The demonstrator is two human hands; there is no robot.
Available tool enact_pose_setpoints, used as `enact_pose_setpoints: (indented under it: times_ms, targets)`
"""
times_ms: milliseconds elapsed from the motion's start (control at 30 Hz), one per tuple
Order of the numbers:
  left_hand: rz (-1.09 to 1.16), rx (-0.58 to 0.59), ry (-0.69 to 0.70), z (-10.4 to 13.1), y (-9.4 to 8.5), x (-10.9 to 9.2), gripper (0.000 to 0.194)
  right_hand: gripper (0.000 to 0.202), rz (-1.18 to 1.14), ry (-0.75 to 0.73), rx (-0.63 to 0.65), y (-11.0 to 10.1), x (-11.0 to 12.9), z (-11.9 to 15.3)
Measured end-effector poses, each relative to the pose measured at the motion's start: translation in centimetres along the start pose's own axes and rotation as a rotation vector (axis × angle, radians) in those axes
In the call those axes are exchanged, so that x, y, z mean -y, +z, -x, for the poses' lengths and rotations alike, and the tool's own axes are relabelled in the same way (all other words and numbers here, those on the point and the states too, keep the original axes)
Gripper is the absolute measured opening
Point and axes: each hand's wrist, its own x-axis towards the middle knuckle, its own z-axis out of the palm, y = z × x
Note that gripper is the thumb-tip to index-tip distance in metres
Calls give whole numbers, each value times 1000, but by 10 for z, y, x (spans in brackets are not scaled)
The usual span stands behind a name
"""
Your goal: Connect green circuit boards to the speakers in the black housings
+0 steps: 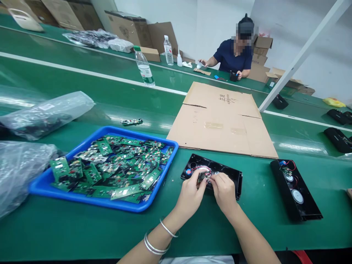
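Above a black speaker housing (231,175) on the green bench, my left hand (194,185) pinches a small green circuit board (202,177). My right hand (224,187) is closed at the board's right side, its fingertips together by the red wires (206,168); what they grip is too small to make out. A blue part sits at the housing's left end, and round speaker parts are partly hidden behind my hands. To the left, a blue tray (101,205) is heaped with several green circuit boards (126,165).
A second speaker housing (295,190) with wires lies at right. Flat cardboard (220,117) lies beyond my hands. A loose board (132,121), plastic bags (49,113) and a water bottle (145,69) are left and back. A co-worker (233,55) sits across; a slanted white post (302,55) rises at right.
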Motion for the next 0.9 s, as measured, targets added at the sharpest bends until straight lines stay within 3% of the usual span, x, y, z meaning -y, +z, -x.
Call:
enact_pose_setpoints:
  times_ms: [200, 300, 333, 467, 567, 700, 900]
  targets:
    - [2, 10, -34, -1, -1, -3, 20, 28, -17, 29, 21, 1, 2, 1]
    - [17, 30, -58, -3, -4, -3, 22, 11, -71, 25, 66, -19, -2, 0]
    - [35, 32, -78, -3, -6, -3, 23, 13, -80, 26, 82, -28, -5, 0]
    - [152, 21, -222, -5, -12, -5, 29, 78, 39, 35, 190, -57, -20, 6]
    - [189, 31, -290, -6, -14, -5, 36, 113, 163, 35, 354, -59, -25, 9]
    - [194, 5, -309, -10, -12, -4, 43, 112, 249, 83, 473, -47, -22, 2]
    - [100, -70, -287, -13, -8, -7, 47, 98, 154, 142, 375, -36, -20, 4]
